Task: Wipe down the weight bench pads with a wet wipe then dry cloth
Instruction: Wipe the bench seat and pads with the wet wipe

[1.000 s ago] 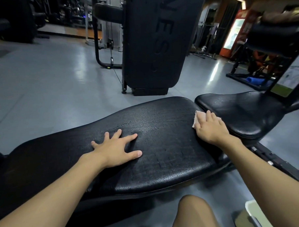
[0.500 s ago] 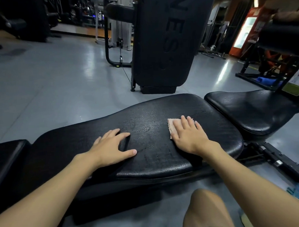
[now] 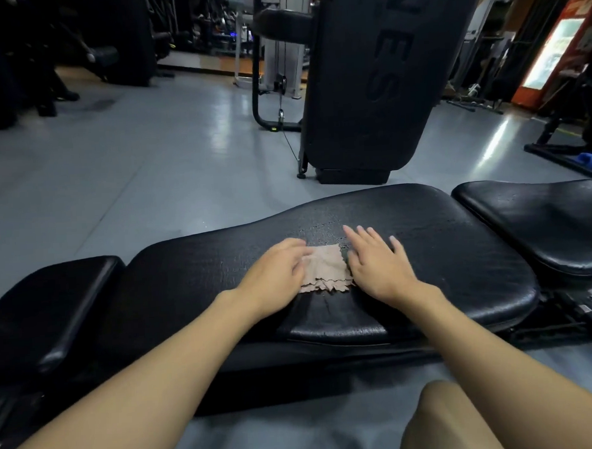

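The black weight bench runs across the view, with a long back pad (image 3: 442,272) in the middle, a seat pad (image 3: 546,233) to the right and a small pad (image 3: 54,302) to the left. A tan, frayed cloth (image 3: 327,270) lies flat on the middle of the back pad. My left hand (image 3: 273,279) is at the cloth's left edge, fingers curled onto it. To the cloth's right, my right hand (image 3: 378,268) lies flat on the pad with straight fingers, its thumb side against the cloth's edge.
A tall black machine panel (image 3: 366,85) stands on the grey floor just behind the bench. The bench's metal frame (image 3: 580,317) sticks out at lower right. My knee (image 3: 449,421) is in front of the bench. More gym machines line the back.
My right hand slid the cloth left along the back pad, from the seat gap to the middle, then came off it. My left hand moved right onto the cloth's left edge.
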Action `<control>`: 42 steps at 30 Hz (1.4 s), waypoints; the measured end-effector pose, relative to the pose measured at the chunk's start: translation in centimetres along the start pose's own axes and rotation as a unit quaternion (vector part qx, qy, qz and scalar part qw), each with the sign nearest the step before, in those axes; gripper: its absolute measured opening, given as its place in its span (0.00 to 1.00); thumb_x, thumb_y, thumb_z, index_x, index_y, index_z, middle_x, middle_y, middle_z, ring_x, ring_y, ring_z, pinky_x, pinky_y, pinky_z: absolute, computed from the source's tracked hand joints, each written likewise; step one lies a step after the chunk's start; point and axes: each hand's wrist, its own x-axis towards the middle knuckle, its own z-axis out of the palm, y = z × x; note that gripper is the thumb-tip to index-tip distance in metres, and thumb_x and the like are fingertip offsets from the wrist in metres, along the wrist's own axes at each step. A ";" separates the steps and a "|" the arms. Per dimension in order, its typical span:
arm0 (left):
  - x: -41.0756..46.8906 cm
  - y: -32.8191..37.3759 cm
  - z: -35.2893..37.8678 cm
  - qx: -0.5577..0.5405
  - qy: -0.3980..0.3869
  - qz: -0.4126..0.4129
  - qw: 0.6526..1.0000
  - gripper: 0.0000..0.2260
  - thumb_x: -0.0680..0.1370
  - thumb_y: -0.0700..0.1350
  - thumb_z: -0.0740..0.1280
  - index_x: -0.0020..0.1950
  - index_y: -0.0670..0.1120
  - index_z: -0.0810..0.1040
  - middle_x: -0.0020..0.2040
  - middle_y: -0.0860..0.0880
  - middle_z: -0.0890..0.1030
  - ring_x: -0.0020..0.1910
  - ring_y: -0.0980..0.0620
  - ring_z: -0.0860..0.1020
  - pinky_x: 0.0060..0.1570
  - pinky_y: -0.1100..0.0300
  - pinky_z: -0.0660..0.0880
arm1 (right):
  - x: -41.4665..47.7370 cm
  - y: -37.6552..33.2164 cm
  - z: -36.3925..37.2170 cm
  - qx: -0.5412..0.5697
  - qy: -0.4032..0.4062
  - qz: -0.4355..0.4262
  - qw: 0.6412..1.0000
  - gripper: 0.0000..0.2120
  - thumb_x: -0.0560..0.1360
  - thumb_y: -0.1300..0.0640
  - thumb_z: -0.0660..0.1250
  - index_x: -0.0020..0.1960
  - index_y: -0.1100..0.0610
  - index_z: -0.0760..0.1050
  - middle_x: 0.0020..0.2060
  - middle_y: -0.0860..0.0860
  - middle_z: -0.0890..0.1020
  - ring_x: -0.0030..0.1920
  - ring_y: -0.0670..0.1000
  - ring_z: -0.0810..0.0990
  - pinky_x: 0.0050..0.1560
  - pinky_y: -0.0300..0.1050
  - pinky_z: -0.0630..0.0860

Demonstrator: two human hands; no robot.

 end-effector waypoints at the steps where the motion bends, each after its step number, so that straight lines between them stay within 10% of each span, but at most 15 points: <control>1: 0.4 0.9 1.2 0.020 -0.024 0.015 0.999 0.18 0.83 0.44 0.58 0.73 0.47 0.70 0.75 0.48 0.67 0.74 0.51 0.64 0.71 0.65 0.55 | -0.3 0.8 0.2 -0.038 -0.007 0.005 0.999 0.25 0.84 0.51 0.47 0.80 0.50 0.52 0.80 0.51 0.54 0.79 0.50 0.49 0.77 0.57 0.44; 6: 0.3 0.5 3.4 0.149 -0.093 0.005 0.984 0.23 0.85 0.54 0.47 0.80 0.55 0.53 0.81 0.51 0.50 0.79 0.51 0.48 0.77 0.53 0.47 | -0.4 1.2 1.2 -0.075 -0.002 -0.013 0.997 0.23 0.83 0.51 0.48 0.78 0.51 0.57 0.80 0.53 0.54 0.79 0.52 0.48 0.77 0.58 0.45; 16: -3.5 -4.4 -1.1 0.161 -0.067 -0.117 0.978 0.21 0.84 0.52 0.49 0.78 0.57 0.59 0.81 0.54 0.51 0.79 0.53 0.47 0.77 0.49 0.46 | -0.2 -4.8 3.1 -0.074 -0.053 -0.103 0.991 0.25 0.84 0.49 0.45 0.80 0.49 0.50 0.81 0.51 0.49 0.80 0.51 0.44 0.76 0.62 0.40; 36: -15.3 -15.2 -7.1 0.136 -0.047 -0.267 0.953 0.26 0.83 0.55 0.47 0.79 0.59 0.39 0.78 0.57 0.36 0.76 0.59 0.34 0.76 0.56 0.37 | -1.2 -11.7 6.5 -0.121 -0.100 -0.180 0.971 0.26 0.82 0.42 0.38 0.80 0.43 0.42 0.80 0.50 0.42 0.79 0.55 0.38 0.73 0.69 0.37; 42: -16.0 -14.5 -6.0 0.170 -0.014 -0.307 0.936 0.28 0.83 0.58 0.45 0.81 0.52 0.45 0.81 0.51 0.45 0.79 0.55 0.40 0.77 0.54 0.39 | -0.5 -11.0 5.5 -0.102 -0.093 -0.192 0.972 0.26 0.82 0.40 0.43 0.79 0.41 0.50 0.81 0.47 0.49 0.80 0.50 0.45 0.75 0.64 0.43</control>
